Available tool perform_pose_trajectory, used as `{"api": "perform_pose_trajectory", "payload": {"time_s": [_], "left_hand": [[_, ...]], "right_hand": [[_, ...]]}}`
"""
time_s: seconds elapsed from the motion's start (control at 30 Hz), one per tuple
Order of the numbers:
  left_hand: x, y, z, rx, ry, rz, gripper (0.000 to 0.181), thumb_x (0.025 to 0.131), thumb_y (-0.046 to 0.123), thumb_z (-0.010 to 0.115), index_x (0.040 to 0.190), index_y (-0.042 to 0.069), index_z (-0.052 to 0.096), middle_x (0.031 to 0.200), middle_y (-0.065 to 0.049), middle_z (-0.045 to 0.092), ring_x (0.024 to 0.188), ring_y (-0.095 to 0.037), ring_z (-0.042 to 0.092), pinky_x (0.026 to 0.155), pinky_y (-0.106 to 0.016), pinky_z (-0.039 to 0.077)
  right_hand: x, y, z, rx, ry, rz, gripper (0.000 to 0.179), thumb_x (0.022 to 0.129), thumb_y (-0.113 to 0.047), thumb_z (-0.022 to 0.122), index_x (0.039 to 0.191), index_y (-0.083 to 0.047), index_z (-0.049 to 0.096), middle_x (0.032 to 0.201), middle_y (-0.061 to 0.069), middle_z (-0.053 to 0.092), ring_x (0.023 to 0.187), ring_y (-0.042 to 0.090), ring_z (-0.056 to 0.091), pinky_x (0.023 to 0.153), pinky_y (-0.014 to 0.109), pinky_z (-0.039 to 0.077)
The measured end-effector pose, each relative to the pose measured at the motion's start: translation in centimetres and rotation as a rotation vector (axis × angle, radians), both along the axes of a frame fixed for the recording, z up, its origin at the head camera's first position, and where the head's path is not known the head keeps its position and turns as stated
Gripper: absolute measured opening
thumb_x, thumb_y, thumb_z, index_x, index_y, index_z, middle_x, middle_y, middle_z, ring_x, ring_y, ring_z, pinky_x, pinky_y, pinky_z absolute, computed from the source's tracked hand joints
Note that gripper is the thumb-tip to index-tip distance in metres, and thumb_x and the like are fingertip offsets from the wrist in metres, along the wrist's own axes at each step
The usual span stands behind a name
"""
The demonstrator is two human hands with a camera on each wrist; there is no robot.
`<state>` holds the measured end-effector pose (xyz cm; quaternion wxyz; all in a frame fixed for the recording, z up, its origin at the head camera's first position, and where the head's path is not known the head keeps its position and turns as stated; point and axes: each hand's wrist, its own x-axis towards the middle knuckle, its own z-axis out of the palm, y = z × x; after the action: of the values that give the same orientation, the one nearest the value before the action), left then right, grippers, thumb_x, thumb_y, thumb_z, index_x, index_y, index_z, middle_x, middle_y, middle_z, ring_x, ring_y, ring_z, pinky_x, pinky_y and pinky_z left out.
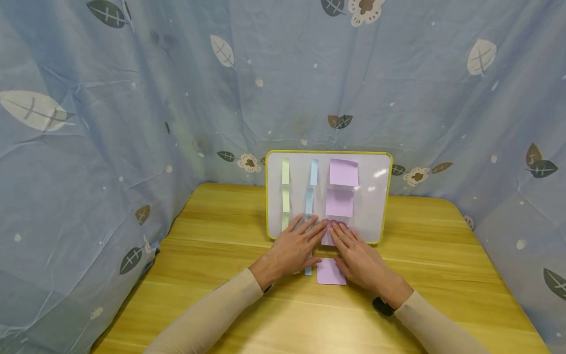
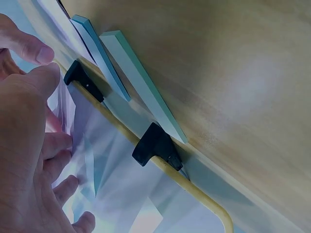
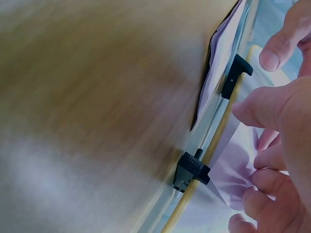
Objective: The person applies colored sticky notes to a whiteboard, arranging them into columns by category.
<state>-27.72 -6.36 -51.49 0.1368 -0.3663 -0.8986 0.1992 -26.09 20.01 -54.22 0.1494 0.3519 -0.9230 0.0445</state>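
Observation:
A yellow-framed whiteboard (image 1: 373,211) leans upright in the head view. My left hand (image 1: 293,250) and right hand (image 1: 359,255) rest their fingertips, fairly straight, on the upper part of a purple sticky note (image 1: 326,240) low on the board. Above it are two more purple sticky notes (image 1: 339,203). To their left run columns of narrow blue sticky notes (image 1: 314,172) and pale green sticky notes (image 1: 285,171), the lower ones partly behind my left hand. Between my wrists on the table lies a purple sticky-note pad (image 1: 331,276).
A blue pad (image 2: 99,56) and a green pad (image 2: 146,87) lie beside the board's lower edge. Black feet (image 2: 156,145) clip onto the frame there. The wooden table (image 1: 212,236) is bounded by a patterned blue curtain (image 1: 283,88).

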Motion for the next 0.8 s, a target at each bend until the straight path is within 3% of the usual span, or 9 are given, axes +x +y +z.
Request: {"api": "perform_pose_trajectory", "payload": {"time_s": [0.4, 0.8], "left_hand": [[-0.1, -0.2, 0.1, 0.002, 0.012, 0.0, 0.091, 0.116, 0.079, 0.044, 0.187, 0.023, 0.03, 0.197, 0.006, 0.02, 0.183, -0.021, 0.025, 0.149, -0.051, 0.026], [-0.1, -0.6, 0.0, 0.001, 0.014, 0.0, 0.093, 0.116, 0.08, 0.044, 0.187, 0.022, 0.028, 0.197, 0.007, 0.021, 0.183, -0.021, 0.025, 0.149, -0.051, 0.026]], "right_hand": [[0.3, 1.2, 0.3, 0.054, -0.008, -0.061, 0.08, 0.109, -0.026, 0.083, 0.172, 0.01, 0.048, 0.183, 0.028, 0.045, 0.171, 0.048, 0.047, 0.136, 0.065, 0.046], [0.6, 2.3, 0.5, 0.025, -0.009, -0.067, 0.078, 0.109, -0.024, 0.084, 0.171, 0.009, 0.05, 0.184, 0.027, 0.044, 0.171, 0.051, 0.045, 0.135, 0.067, 0.045]]}}
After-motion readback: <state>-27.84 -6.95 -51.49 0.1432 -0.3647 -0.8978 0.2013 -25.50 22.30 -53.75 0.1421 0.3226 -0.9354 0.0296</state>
